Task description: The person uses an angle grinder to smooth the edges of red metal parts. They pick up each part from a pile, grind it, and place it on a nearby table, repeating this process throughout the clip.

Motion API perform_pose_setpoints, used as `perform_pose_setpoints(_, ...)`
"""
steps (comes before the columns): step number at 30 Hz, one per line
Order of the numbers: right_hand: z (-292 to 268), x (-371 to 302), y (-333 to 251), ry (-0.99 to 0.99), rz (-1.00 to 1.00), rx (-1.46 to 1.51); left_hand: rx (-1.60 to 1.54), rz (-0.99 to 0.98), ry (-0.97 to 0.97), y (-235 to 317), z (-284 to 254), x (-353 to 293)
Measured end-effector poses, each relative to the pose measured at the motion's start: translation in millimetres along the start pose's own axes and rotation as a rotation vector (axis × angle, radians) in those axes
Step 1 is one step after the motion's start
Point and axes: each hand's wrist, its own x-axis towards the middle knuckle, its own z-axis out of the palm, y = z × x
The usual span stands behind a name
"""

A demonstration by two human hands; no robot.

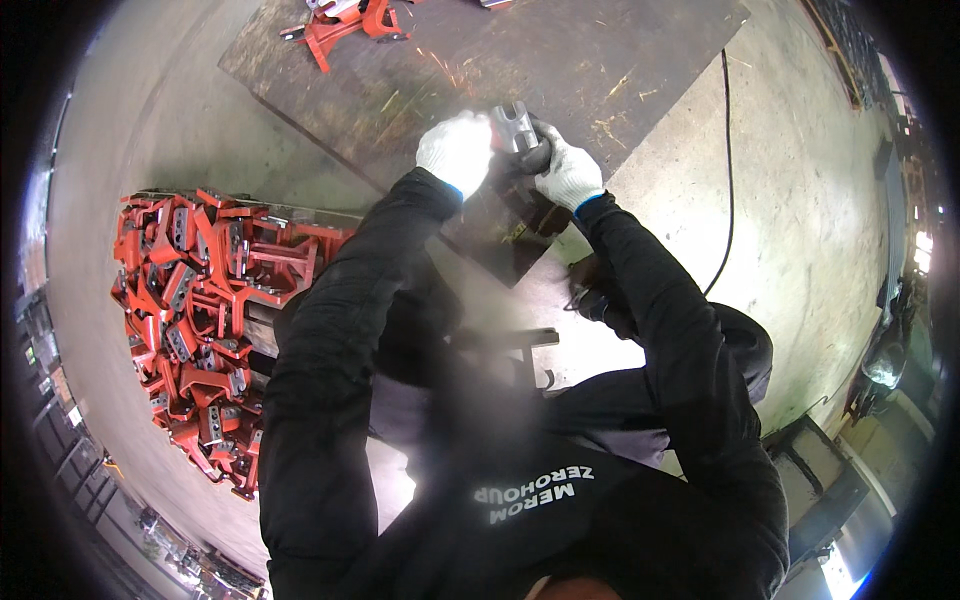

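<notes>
A power tool with a silver metal head (516,128) and dark body, apparently a grinder, is between my hands over the dark plate (610,60). My right hand (568,172), in a white glove, is closed around its dark body. On the other side, my left hand (455,152), also gloved, is curled up against the silver head. Strong glare washes out its fingers, so what they grip is hidden. Orange sparks (440,68) streak over the plate beyond my left hand. A dark brown block (543,213) sits just below the tool, partly blurred.
Many red metal brackets (185,300) lie piled at the left. Another red bracket (345,32) rests on the plate's far left part. A black cable (730,170) runs along the concrete floor (800,200) at the right. Beside my right forearm is a dark object (600,300), its kind unclear.
</notes>
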Motion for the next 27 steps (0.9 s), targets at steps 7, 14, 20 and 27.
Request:
perform_pose_setpoints(7,13,28,23,0.010,-0.137,-0.032,0.001,0.004,0.003,3,-3,0)
perform_pose_setpoints(14,16,49,18,0.088,-0.115,0.008,0.009,-0.008,-0.018,1,-3,-1)
perform_pose_setpoints(20,10,58,13,0.061,-0.064,-0.031,0.019,-0.011,-0.049,6,-10,2)
perform_pose_setpoints(27,-25,-8,-8,-0.148,-0.144,-0.038,0.039,0.024,-0.007,3,-9,-8)
